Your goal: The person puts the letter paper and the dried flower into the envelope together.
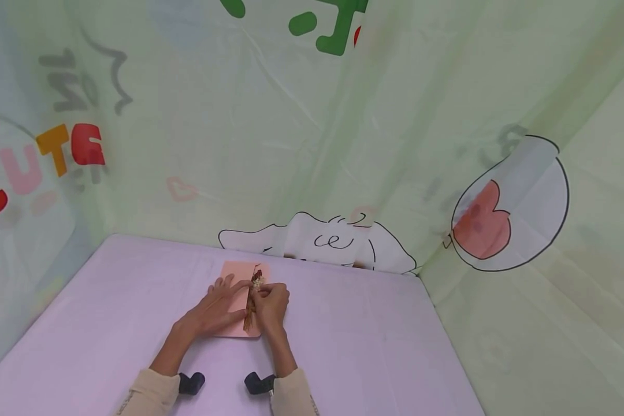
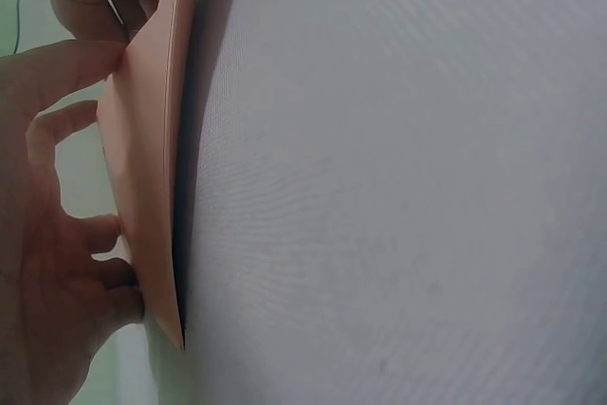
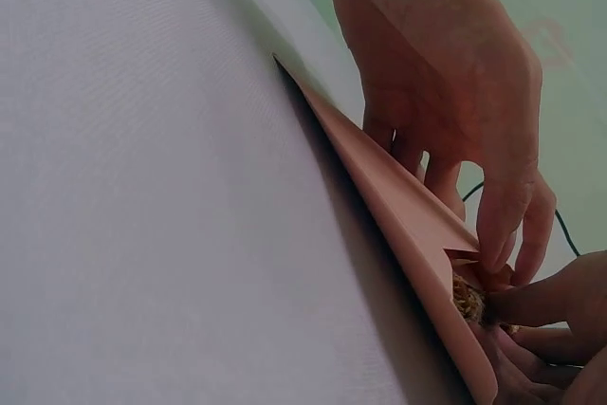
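A pink card (image 1: 234,329) lies on the table, with a dark strip or opening running lengthwise on its right half. Along that strip lies a small bunch of dried flowers (image 1: 257,279), dark red and white heads at the far end and brown stems toward the near edge. My left hand (image 1: 219,307) rests spread over the card, its thumb and fingertips touching the surface beside the strip. At the card's right side my right hand (image 1: 273,304) pinches the dried flowers between thumb and fingers. In the right wrist view, fingers partly hide the brown stems (image 3: 467,299).
A lilac cloth-covered table (image 1: 364,335) spreads around the card. Printed light-green curtains (image 1: 270,133) hang behind and at both sides of it. Black wrist devices (image 1: 191,383) stick out from the cream sleeves (image 1: 153,393).
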`<state>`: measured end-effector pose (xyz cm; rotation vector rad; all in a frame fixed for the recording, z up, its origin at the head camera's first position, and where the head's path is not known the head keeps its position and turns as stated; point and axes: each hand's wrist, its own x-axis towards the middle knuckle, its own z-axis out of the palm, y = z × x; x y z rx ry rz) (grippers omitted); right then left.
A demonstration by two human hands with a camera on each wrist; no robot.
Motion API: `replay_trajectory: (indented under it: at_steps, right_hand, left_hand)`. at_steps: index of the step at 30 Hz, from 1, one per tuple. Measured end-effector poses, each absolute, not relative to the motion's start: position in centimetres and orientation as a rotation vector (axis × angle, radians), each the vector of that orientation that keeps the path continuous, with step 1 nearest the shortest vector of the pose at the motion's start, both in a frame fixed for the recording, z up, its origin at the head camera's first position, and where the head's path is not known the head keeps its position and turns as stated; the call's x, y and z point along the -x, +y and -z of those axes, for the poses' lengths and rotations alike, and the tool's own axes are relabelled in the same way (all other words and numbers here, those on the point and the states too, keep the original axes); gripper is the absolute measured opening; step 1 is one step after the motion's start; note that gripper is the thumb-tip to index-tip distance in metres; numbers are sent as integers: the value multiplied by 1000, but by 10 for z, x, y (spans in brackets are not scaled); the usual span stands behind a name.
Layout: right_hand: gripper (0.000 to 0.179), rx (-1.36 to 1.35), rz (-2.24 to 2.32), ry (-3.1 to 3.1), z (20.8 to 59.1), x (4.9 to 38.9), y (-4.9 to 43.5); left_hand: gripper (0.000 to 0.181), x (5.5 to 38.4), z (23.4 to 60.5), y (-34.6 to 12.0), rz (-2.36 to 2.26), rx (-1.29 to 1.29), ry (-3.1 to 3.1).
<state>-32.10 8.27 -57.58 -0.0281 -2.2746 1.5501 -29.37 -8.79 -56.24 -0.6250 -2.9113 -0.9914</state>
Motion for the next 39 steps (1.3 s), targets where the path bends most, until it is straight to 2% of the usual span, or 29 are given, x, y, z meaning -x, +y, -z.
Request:
replay_trajectory:
  at_steps: [8, 15, 23, 34, 39]
  right_hand:
    - [8, 15, -1487, -2425, 570, 320, 81]
    - [17, -107, -1421, -2449, 581, 325, 82]
    - [18, -232, -1270, -2561, 598, 340, 87]
    - [19, -173, -1390, -2672, 567, 324, 87]
    - [15, -64, -1434, -2585, 564, 318, 91]
  left_hand:
    - [64, 292, 562, -89, 993, 604, -2917]
    - [68, 291, 561, -90, 999, 617, -2924]
    - [66, 292, 562, -90, 983, 631, -2894]
    - [67, 292, 560, -90, 981, 630, -2913]
    - [68, 295, 562, -89, 975, 664, -2908]
